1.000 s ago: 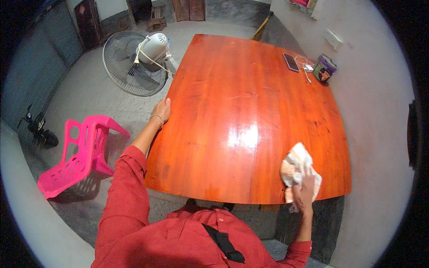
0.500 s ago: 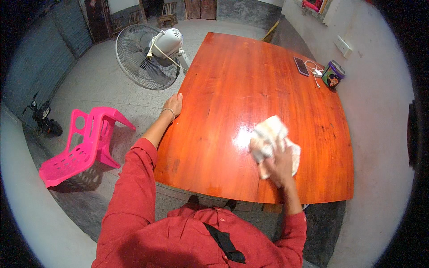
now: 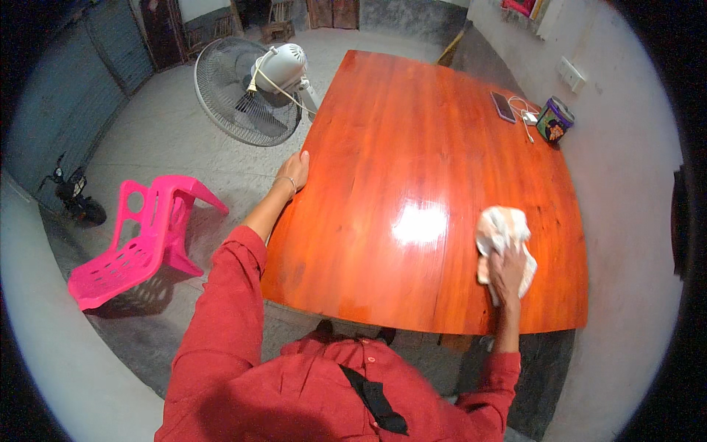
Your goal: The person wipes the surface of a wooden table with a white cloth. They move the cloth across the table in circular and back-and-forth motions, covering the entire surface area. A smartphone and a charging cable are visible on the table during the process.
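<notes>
A crumpled white and pale orange cloth lies on the reddish-brown wooden table, towards its near right part. My right hand presses down on the cloth from above, its fingers bunched into the fabric. At the table's left edge, my left hand grips the rim, fingers partly hidden below it. A bracelet circles that wrist. Bright light reflects off the glossy tabletop between the two hands.
A phone, a white charger with cable and a dark round tub sit at the table's far right, by the wall. Left of the table stand a grey fan and a tipped-over pink plastic chair.
My right hand has slid the cloth to the right across the tabletop. My left hand keeps its hold on the table edge, and the view has shifted slightly.
</notes>
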`<move>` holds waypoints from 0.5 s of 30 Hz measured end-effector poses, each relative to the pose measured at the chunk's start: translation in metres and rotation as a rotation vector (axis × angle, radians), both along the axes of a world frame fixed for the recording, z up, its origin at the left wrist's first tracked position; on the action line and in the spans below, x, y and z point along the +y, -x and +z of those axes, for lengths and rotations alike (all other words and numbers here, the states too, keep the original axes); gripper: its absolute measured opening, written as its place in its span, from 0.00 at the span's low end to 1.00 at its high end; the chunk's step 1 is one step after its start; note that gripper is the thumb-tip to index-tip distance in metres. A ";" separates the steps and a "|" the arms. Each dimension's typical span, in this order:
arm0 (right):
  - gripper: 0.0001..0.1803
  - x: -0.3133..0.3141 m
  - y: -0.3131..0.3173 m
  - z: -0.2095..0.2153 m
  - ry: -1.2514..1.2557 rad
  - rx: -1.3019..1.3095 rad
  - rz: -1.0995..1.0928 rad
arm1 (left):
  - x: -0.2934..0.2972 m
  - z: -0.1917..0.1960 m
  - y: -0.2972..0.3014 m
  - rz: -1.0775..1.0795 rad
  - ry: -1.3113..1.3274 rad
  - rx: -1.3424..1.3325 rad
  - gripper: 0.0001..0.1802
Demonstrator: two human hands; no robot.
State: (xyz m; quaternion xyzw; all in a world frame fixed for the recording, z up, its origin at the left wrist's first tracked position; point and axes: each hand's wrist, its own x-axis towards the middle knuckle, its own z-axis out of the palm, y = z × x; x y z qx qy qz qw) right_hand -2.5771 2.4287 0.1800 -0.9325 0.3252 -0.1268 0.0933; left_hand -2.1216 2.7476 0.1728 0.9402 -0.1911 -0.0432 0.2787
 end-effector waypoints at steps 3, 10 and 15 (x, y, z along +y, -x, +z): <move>0.30 0.054 -0.047 -0.008 0.090 -0.156 0.175 | 0.003 -0.006 -0.012 -0.067 -0.069 -0.042 0.31; 0.34 0.147 0.015 0.023 -0.111 -0.019 0.444 | 0.010 -0.017 -0.018 -0.017 -0.028 -0.052 0.31; 0.26 0.076 0.052 0.004 -0.036 -0.152 0.168 | 0.008 -0.014 -0.012 0.010 -0.025 -0.029 0.32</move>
